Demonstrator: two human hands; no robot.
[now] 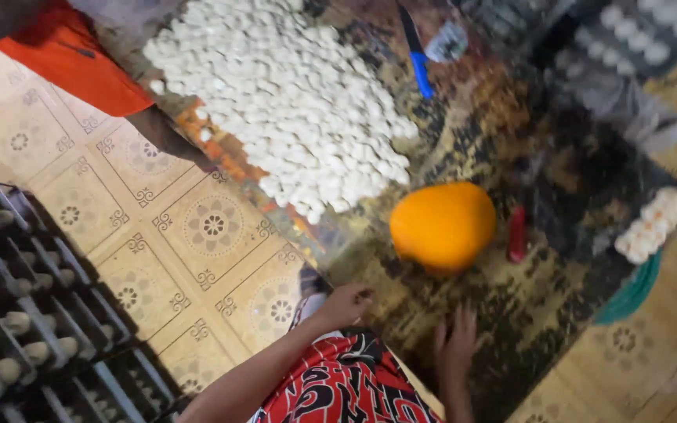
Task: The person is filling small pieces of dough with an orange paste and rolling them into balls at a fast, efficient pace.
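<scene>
My left hand (346, 302) is curled into a loose fist at the near edge of a dark patterned mat (558, 204); nothing shows in it. Flat on the same mat lies my right hand (454, 343), fingers spread and holding nothing. Just beyond both hands sits a round orange lump (442, 225), apart from them. Farther out, a large heap of small white pieces (291, 102) covers the mat. My lap in red, black and white patterned cloth (338, 388) fills the bottom edge.
A small red object (517, 233) lies beside the orange lump, with a blue-handled knife (417, 55) beyond the heap. Black grid trays (25, 313) hold white pieces at left. More trays (628, 39) are at top right. Another person in orange (72, 55) sits top left.
</scene>
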